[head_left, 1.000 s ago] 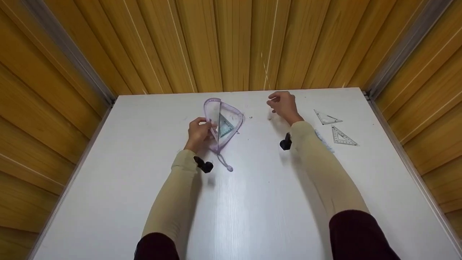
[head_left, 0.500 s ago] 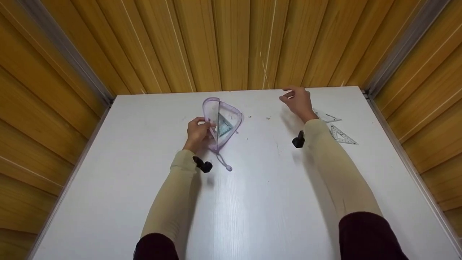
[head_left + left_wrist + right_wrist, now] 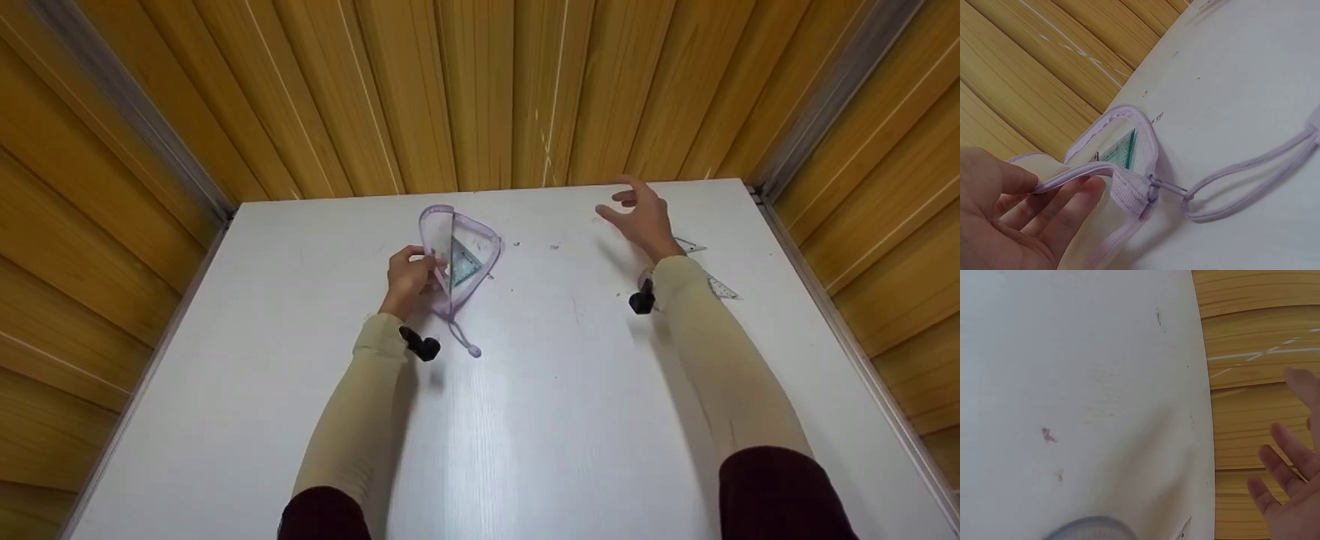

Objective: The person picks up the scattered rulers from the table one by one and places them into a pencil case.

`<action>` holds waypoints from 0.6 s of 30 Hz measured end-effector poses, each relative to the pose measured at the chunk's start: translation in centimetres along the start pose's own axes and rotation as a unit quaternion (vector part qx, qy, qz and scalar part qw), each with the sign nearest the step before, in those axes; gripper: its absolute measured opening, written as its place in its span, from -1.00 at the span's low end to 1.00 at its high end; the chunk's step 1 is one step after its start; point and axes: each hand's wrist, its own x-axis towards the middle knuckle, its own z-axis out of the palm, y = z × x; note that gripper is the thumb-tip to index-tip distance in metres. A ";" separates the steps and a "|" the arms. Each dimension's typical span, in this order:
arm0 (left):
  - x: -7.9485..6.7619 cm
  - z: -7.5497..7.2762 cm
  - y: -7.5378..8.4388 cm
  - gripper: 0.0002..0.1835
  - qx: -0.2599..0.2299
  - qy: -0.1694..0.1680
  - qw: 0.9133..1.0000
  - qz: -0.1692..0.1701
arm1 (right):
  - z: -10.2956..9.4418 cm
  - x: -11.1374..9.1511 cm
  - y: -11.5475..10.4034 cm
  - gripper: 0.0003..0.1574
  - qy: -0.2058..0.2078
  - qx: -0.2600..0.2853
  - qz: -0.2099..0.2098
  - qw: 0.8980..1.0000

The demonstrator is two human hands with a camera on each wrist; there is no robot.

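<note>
My left hand [image 3: 407,281] pinches the rim of a purple-edged clear zip pouch [image 3: 491,259] between thumb and fingers. Its mouth gapes, and a green set square [image 3: 1120,151] shows inside in the left wrist view. A purple cord loop [image 3: 1252,174] hangs from the zip pull. To the right, my right hand [image 3: 646,223] hovers over the far part of the table with fingers spread and nothing held. Two clear set squares, one farther back [image 3: 690,245] and one nearer [image 3: 724,288], lie partly hidden by that arm. A blue-edged curved clear piece, probably a protractor [image 3: 1092,526], shows below it.
The white table [image 3: 525,420] has small smudges near its middle. Yellow wood-look panels [image 3: 480,90] stand behind its far edge and along both sides, with grey metal posts at the corners.
My right hand has moved right toward the clear set squares, its fingers spreading wider, and its arm now covers more of them. My left hand and the pouch have stayed nearly still.
</note>
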 end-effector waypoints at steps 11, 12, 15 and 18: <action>0.0 -0.1 -0.1 -0.66 -0.005 0.001 1.000 0.001 | -2.0 -0.8 2.6 0.39 -0.040 -0.004 0.064 0.997; -0.1 -0.1 -0.1 -0.66 -0.006 0.000 1.000 0.002 | -2.2 -0.9 2.9 0.41 -0.044 -0.006 0.069 0.997; -0.1 -0.1 -0.1 -0.66 -0.008 -0.002 1.000 0.003 | -3.0 -1.3 3.6 0.46 -0.054 -0.006 0.089 0.995; -0.1 -0.1 -0.1 -0.66 -0.005 -0.002 1.000 0.000 | -3.6 -1.7 4.6 0.48 -0.059 0.022 0.115 0.991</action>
